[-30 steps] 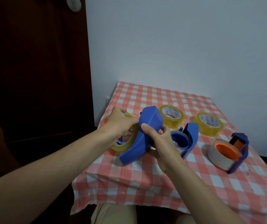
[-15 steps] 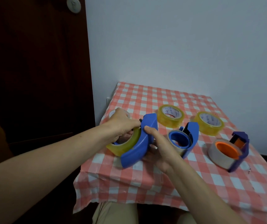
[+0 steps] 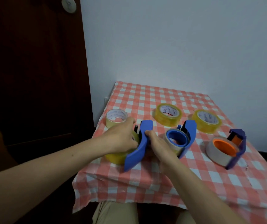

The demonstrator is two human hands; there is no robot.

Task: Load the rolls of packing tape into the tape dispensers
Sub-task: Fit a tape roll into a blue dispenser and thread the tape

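Each grip curled — left hand (image 3: 121, 139) round yellow roll (image 3: 114, 157), right hand (image 3: 161, 147) round blue dispenser (image 3: 137, 151) (three dispensers (image 3: 191, 131), three loose rolls (image 3: 168, 114))

Both hands are down at the table's (image 3: 226, 183) near-left corner: the left hand (image 3: 121, 139) is clamped over the yellow roll (image 3: 115, 157), and the right hand (image 3: 160, 147) grips the blue dispenser (image 3: 137, 152) wrapped round it. Just to the right sits a second blue dispenser (image 3: 190, 133), loaded, then a loaded purple dispenser (image 3: 238, 133) near the right edge. Behind them lie loose rolls: a pale roll (image 3: 116, 118) at the left edge, a middle roll (image 3: 168, 114) and a right roll (image 3: 206, 121).
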